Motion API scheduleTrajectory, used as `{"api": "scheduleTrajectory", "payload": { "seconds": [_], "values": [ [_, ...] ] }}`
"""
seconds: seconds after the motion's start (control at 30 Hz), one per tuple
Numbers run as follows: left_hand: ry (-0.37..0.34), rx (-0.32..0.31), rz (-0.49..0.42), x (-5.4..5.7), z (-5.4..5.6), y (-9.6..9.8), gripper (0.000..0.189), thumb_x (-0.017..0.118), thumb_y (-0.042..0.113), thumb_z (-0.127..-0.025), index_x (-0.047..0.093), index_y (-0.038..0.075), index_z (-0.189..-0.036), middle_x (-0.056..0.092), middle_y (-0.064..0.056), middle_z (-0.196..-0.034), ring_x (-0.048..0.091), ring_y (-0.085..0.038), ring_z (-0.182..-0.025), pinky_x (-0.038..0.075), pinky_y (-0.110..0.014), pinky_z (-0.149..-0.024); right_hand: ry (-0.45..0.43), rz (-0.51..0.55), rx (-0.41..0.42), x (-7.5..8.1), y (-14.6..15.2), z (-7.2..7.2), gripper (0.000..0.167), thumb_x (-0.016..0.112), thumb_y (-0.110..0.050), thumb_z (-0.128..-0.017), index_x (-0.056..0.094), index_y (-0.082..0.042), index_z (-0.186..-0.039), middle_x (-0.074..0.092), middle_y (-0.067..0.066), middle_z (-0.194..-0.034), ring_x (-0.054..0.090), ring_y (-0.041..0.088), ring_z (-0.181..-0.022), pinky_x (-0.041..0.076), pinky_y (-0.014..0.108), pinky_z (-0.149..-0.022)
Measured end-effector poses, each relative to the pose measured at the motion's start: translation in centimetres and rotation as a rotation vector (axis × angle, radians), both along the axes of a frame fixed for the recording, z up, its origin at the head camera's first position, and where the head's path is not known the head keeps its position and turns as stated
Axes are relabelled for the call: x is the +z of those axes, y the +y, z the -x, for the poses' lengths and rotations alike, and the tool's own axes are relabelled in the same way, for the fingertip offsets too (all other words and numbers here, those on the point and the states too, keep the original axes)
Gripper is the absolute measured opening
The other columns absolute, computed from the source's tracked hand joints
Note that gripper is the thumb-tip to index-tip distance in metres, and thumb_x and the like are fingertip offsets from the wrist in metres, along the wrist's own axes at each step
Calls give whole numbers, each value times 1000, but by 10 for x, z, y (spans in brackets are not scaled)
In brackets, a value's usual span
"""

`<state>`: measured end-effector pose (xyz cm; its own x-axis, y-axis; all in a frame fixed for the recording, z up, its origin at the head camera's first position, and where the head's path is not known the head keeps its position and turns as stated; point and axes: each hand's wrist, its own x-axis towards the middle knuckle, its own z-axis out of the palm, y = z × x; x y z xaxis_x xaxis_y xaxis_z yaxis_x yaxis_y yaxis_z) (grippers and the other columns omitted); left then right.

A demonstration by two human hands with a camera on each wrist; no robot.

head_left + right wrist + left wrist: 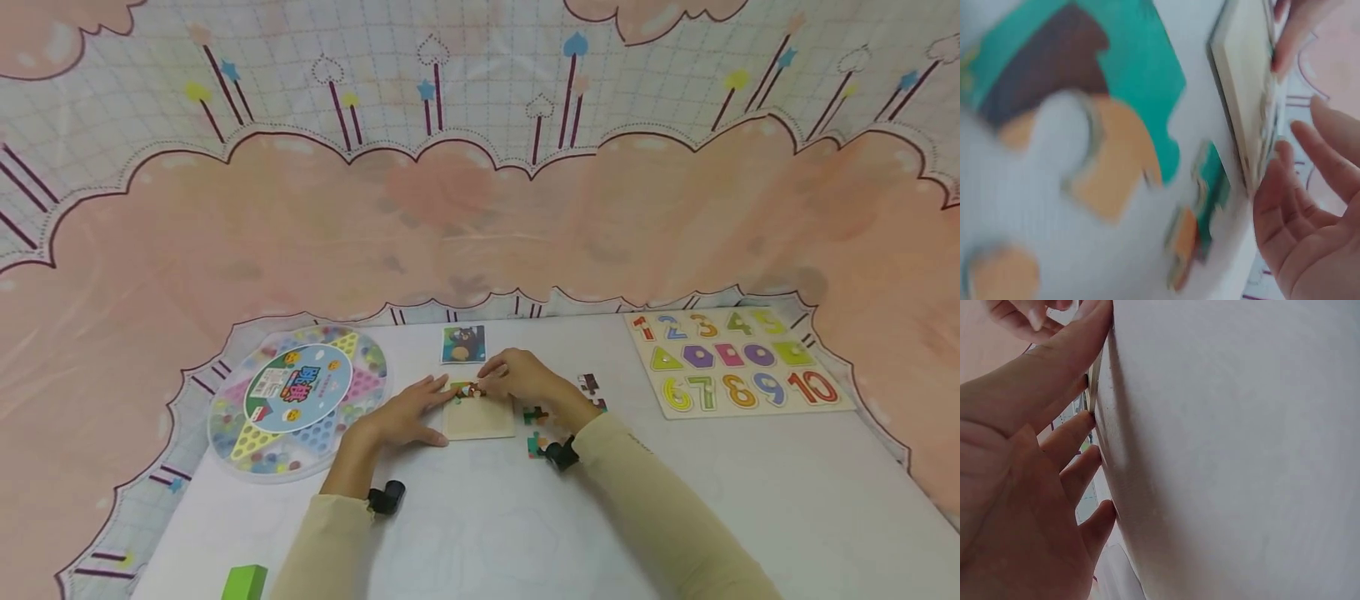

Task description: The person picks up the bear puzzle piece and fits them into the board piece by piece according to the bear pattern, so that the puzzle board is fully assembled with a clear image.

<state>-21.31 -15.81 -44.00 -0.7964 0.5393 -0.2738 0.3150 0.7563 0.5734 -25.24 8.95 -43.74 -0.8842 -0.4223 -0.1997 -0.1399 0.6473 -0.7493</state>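
Note:
A light wooden puzzle board [480, 421] lies on the white table, with several colourful jigsaw pieces [469, 390] along its far edge. My left hand [405, 412] is spread at the board's left side; its fingertips touch the far-left part and its thumb lies by the near-left corner. Over the far edge my right hand [521, 379] bends its fingers down to the pieces. In the right wrist view those fingertips meet the board [1241, 75], and whether they pinch a piece is hidden. Loose jigsaw pieces [1141, 119], green, brown and orange, lie beside the board.
Behind the board lies a small picture card [463, 344] of a dark animal. At left is a round board game [300, 387] in clear packaging. A number-and-shape board [738, 362] lies at right, and a green block [244, 582] near the front left.

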Motion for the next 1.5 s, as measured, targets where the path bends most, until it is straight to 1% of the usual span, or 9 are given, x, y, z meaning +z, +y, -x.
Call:
{"api": "scheduleTrajectory", "payload": {
  "seconds": [0.2,0.33,0.47,0.67,0.87,1.0,1.23,1.3,1.5],
  "values": [
    [-2,5,19,-1,1,3,83,82,26,-84,42,10,-155,21,-15,-171,12,-45,-159,17,-67,-127,63,8,12,5,22,-1,32,66,-30,-100,69,-17,-129,63,5,-139,63,24,-118,56,43,-100],
    [-5,7,24,-2,0,3,84,82,25,-84,42,10,-156,21,-14,-172,12,-44,-160,16,-66,-128,129,-8,25,10,41,-5,38,66,-29,-100,65,-14,-135,61,7,-142,59,29,-127,52,49,-107],
    [5,1,28,-2,1,2,84,83,25,-84,42,9,-156,21,-15,-171,12,-44,-159,16,-65,-128,172,-12,-3,14,66,-9,41,66,-25,-100,62,-11,-138,59,10,-145,52,33,-136,48,54,-112],
    [9,-7,18,-4,5,1,85,83,25,-84,41,7,-155,21,-17,-171,12,-45,-159,16,-66,-128,178,30,-56,17,109,-12,46,63,-21,-101,55,-7,-143,52,16,-152,44,39,-144,41,61,-118],
    [11,-12,8,-4,5,2,85,83,25,-84,41,7,-156,21,-17,-171,11,-45,-159,16,-66,-128,125,53,-120,16,140,-15,48,59,-20,-103,49,-5,-147,50,20,-153,39,41,-146,37,62,-120],
    [2,-1,3,-3,3,1,85,83,25,-83,42,7,-155,21,-17,-171,11,-46,-159,16,-67,-127,69,33,-147,8,151,-17,47,60,-18,-102,49,-6,-146,50,19,-153,41,40,-145,39,61,-120],
    [1,3,-7,-2,0,0,85,83,25,-83,42,6,-155,21,-18,-171,11,-46,-159,16,-68,-127,-11,-13,-170,-7,155,-20,44,71,-15,-95,57,-11,-137,58,13,-146,49,38,-140,39,59,-121],
    [4,0,-11,-2,0,1,85,83,25,-83,42,6,-155,22,-18,-171,12,-46,-159,16,-68,-127,7,-27,-154,-9,156,-21,41,72,-14,-94,60,-10,-133,60,14,-143,50,38,-138,39,58,-120],
    [2,2,-7,-2,1,1,85,83,25,-83,42,7,-155,21,-18,-171,11,-46,-159,16,-68,-127,124,-90,-91,-16,154,-18,31,73,-4,-91,68,-8,-121,65,15,-132,57,34,-127,44,55,-117]
  ]
}}
